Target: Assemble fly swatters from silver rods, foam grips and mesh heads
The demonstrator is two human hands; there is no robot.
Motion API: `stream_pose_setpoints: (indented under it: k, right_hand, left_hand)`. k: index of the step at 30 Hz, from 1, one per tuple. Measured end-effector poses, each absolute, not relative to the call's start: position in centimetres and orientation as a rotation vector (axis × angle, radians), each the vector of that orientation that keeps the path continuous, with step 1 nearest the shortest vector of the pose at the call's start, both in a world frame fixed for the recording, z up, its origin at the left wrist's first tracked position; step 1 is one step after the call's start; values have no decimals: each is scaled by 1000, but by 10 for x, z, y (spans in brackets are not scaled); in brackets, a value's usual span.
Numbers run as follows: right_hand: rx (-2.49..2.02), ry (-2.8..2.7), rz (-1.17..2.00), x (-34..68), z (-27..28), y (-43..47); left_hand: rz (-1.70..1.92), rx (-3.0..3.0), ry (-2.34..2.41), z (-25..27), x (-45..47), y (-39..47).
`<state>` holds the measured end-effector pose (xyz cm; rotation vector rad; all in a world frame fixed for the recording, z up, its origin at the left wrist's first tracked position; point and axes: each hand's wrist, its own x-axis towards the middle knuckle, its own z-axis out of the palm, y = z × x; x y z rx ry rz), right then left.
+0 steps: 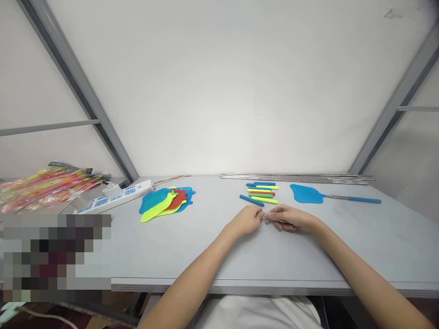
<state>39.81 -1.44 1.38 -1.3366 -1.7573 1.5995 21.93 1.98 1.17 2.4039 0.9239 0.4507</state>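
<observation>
Over the middle of the table, my right hand [286, 216] is closed around a thin silver metal rod [274, 219]. My left hand [249, 219] is closed in a pinch at the rod's left end, its fingertips almost meeting those of my right hand. Whether it grips the rod itself or a small part on its tip is hidden. Just beyond the hands lie several coloured tube handles, among them a blue handle [251, 200] and a green handle [261, 195]. To their right is a whole blue fly swatter [306, 193] with metal shaft and blue grip.
Loose fly swatter heads [158, 208] in blue, yellow and red overlap on the left. Several long metal rods [295, 178] lie along the back wall. A white power strip [118, 197] and bagged colourful goods [44, 187] are at far left. The table's front edge [274, 285] is near me.
</observation>
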Motion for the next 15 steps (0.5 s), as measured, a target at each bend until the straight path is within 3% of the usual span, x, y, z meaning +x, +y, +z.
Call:
stream_pose_setpoints:
  k: [15]
  right_hand:
    - [-1323, -1727, 1599, 398, 17, -15]
  left_hand:
    - [510, 2465, 938, 13, 222, 19]
